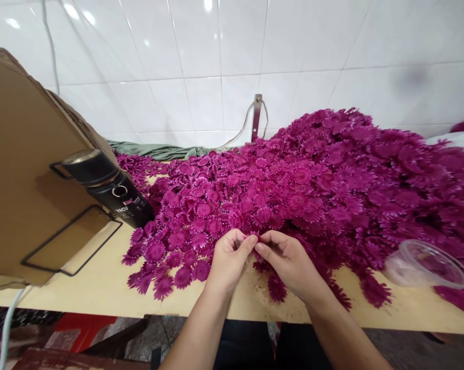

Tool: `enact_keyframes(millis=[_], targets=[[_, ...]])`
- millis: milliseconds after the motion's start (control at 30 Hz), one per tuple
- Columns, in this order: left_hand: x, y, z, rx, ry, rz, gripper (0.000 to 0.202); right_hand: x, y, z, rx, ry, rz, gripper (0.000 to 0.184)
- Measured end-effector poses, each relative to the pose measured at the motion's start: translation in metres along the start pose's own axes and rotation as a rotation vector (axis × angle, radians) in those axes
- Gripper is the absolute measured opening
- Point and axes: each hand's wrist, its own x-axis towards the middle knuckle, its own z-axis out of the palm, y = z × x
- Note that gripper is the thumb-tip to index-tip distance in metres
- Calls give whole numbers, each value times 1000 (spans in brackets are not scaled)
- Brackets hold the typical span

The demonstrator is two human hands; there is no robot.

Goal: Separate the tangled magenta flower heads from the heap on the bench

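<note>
My left hand (pixel 230 259) and my right hand (pixel 289 262) meet over the front of the table, thumbs and forefingers pinched close together. Between the fingertips is a magenta artificial flower (pixel 258 238), mostly hidden by the thumbs. A large heap of similar magenta artificial flowers (pixel 324 174) spreads behind and to both sides of my hands, highest at the right. One loose flower (pixel 277 288) lies just below my right hand, near the table's front edge.
A black vacuum bottle (pixel 110 190) stands left of the heap, beside a cardboard box (pixel 27 169) and a black wire frame (pixel 72 246). At the right, a clear plastic tub (pixel 420 267) sits on the wooden table (pixel 96 293). White tiles (pixel 201 103) rise behind.
</note>
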Motion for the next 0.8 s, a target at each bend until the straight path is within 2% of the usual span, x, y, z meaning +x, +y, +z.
enact_keyframes(millis=[133,200,333,400,500,600,667,733,800], targets=[[-1,1,1,-55,51,51,41,3,-7,6,-77,89,-59,17],[0,5,-4,-110,104,96,41,6,-6,2,-107,176,-101,18],[3,22,-27,-320,278,227,38,13,6,-25,-45,434,-41,23],[3,28,-35,-347,304,257,35,14,8,-39,-14,486,-42,22],[1,25,-30,-231,197,171,30,13,-3,-45,1,436,-99,18],[-2,14,-15,-151,127,102,27,10,-20,-36,108,314,-79,22],[-4,8,-7,-139,104,73,27,6,-24,-27,280,208,2,20],[-6,5,-3,-130,63,49,27,2,-20,-18,494,120,144,15],[-7,3,-1,-121,24,32,26,-2,-11,-10,686,94,302,16]])
